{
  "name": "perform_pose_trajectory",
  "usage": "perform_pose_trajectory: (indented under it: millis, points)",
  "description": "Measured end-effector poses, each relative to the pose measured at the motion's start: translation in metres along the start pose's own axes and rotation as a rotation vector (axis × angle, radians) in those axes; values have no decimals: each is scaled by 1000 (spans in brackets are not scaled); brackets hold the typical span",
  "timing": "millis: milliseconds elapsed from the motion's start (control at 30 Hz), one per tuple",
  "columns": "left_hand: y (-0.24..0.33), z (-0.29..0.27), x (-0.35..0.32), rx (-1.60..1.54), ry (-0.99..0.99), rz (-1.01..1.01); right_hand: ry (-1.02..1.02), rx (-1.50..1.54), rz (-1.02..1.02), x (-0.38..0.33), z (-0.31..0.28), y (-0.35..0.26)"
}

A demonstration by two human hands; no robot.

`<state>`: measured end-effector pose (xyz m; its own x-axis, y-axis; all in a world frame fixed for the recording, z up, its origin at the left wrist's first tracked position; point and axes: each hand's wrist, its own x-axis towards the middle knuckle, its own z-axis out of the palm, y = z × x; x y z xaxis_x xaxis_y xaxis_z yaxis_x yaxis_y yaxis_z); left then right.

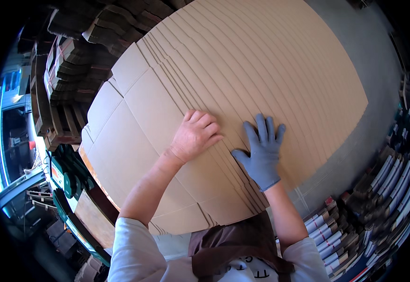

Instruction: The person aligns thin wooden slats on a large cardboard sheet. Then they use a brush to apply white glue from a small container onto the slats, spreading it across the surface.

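Pressing flat, I see my bare left hand [196, 134] and blue-gloved right hand [261, 150], fingers spread and gripping nothing, side by side at lower centre on the fanned stack of flat brown cardboard sheets [242, 70], whose long edges run toward the upper left.

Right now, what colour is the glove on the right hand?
Blue-grey; the glove on the right hand lies flat on the fanned cardboard sheets, clearest in the head view.

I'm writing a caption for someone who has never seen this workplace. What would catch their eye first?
A broad fan of flattened cardboard box blanks fills the middle of the view, their edges stepped like a spread deck. Both hands press flat on it: the bare left hand and, beside it, the right hand in a blue-grey glove. At the upper left stand stacks of bundled cardboard, and at the lower right rows of upright flat packs.
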<state>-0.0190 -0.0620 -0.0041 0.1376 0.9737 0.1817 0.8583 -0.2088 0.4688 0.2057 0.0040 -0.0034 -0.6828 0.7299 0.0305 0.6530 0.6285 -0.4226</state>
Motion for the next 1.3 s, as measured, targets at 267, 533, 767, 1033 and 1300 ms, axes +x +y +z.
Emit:
perform_pose_trajectory:
  millis: [267,533,767,1033,1300]
  points:
    - [-2,-2,-8,-1,-25,-5,-9,8,2,-1,0,-1]
    - [-2,-2,-7,-23,8,9,-20,10,9,-2,2,1]
    - [-2,-2,-7,-33,12,-8,-8,23,9,-3,3,2]
    - [0,-2,-8,-41,26,-30,-19,26,16,-3,0,1]
    - [-3,0,-11,-48,6,-55,1,32,13,-1,1,1]
